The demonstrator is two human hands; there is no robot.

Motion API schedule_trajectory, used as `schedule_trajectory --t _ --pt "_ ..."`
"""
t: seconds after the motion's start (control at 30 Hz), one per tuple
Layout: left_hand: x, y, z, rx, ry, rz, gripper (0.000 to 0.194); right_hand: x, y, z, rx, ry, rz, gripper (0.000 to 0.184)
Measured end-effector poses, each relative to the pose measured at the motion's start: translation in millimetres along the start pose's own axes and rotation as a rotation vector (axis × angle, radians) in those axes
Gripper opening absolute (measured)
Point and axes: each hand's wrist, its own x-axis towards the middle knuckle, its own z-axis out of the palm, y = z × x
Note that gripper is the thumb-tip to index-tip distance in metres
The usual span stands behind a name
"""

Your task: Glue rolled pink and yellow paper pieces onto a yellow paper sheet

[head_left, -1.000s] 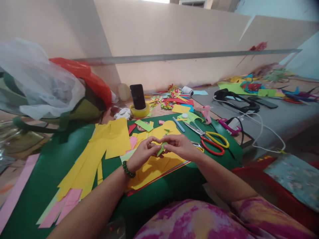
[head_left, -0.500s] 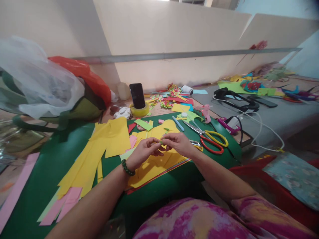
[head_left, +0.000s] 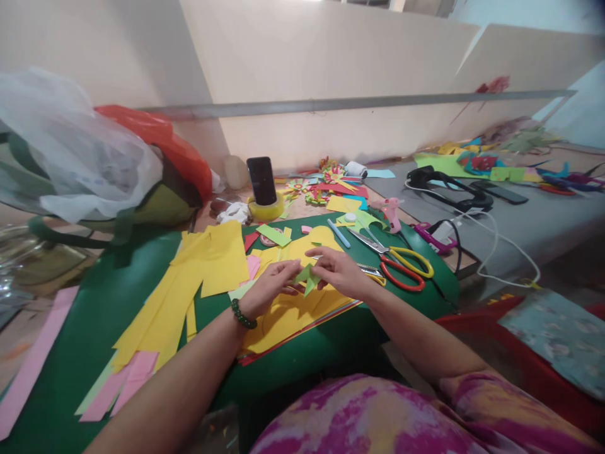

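Observation:
Between my fingertips is a small green paper piece (head_left: 308, 279) with pointed ends, spread out and facing me. My left hand (head_left: 276, 282), wearing a dark bead bracelet (head_left: 243, 314), pinches its left side. On the other side my right hand (head_left: 338, 270) pinches its right edge. Both hands hover over a stack of yellow paper sheets (head_left: 278, 325), where small green scraps lie just beyond the fingers. Right of my right hand lie a box cutter (head_left: 372, 272) and scissors (head_left: 378, 247) with red and yellow handles.
Yellow paper strips (head_left: 161, 309) cover the left of the green board (head_left: 227, 384). Behind stand a phone (head_left: 261, 181) and a yellow tape roll (head_left: 267, 208). A pink glue gun (head_left: 390, 213), a power strip (head_left: 435, 239) and a white cable are at right; bags (head_left: 94, 157) fill the left.
The green paper piece was a narrow sliver, then mostly hidden by my fingers; now its pointed shape shows spread between both hands. My hands stay in nearly the same place.

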Motion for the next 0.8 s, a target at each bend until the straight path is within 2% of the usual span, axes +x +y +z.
schedule_trajectory --t 0.2,0.27,0.37,0.43,0.47,0.53,0.57,0.67,0.8 --pt "0.4 0.1 -2.1 0.103 -0.011 0.027 0.038 -4.3 -6.6 8.5 -0.168 0.006 -0.021 0.041" --pt "1.5 -0.2 -3.9 0.066 0.01 0.016 0.038 -11.8 -11.3 -3.7 -0.299 0.063 -0.062 0.039" --pt "3.3 0.6 -7.1 -0.048 0.044 -0.026 0.041 -32.7 -10.5 -46.2 -0.585 0.264 -0.081 0.031" --pt "4.5 1.1 -9.3 -0.115 0.054 -0.058 0.044 -50.8 -1.2 -81.6 -0.852 0.41 0.016 0.031" --pt "5.2 1.1 -10.3 -0.142 0.059 -0.071 0.046 -59.9 5.6 -97.6 -1.014 0.431 0.089 0.032" --pt "6.5 0.5 -11.7 -0.178 0.079 -0.097 0.05 -75.4 20.5 -121.3 -1.255 0.35 0.243 0.038" --pt "7.1 -0.1 -12.2 -0.187 0.086 -0.106 0.051 -80.8 27.3 -128.2 -1.296 0.292 0.289 0.042" --pt "7.7 -1.5 -12.4 -0.196 0.096 -0.105 0.048 -84.4 39.4 -134.2 -1.295 0.227 0.346 0.054" --pt "5.9 -0.8 -11.8 -0.189 0.127 -0.072 0.045 -75.1 35.0 -135.1 -1.221 0.307 0.468 0.066"
